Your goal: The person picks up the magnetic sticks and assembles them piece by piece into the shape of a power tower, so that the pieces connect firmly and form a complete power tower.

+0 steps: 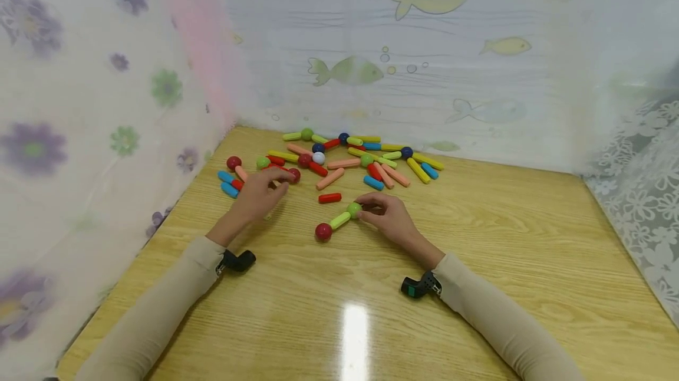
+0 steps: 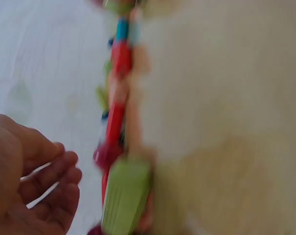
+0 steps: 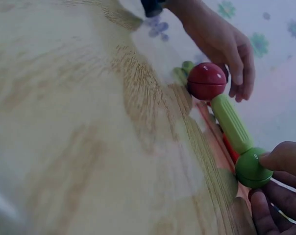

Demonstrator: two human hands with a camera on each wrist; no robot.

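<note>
My right hand (image 1: 392, 216) pinches a green ball (image 3: 253, 168) between thumb and fingers. Joined to that ball is a light green rod (image 1: 340, 220), with a dark red ball (image 1: 323, 232) at its other end. Over the left part of the pile, my left hand (image 1: 261, 192) has loosely bent fingers with nothing between them in the left wrist view. Its fingertips overlap another dark red ball (image 1: 294, 175) in the head view. A light green rod (image 2: 126, 196) lies close by, mostly hidden under the left hand in the head view.
Several coloured rods and balls spread across the back of the wooden table (image 1: 504, 263). A short red rod (image 1: 330, 197) lies apart in front of them, and a blue rod (image 1: 373, 182) is farther right. Printed curtains (image 1: 339, 27) stand behind and on both sides.
</note>
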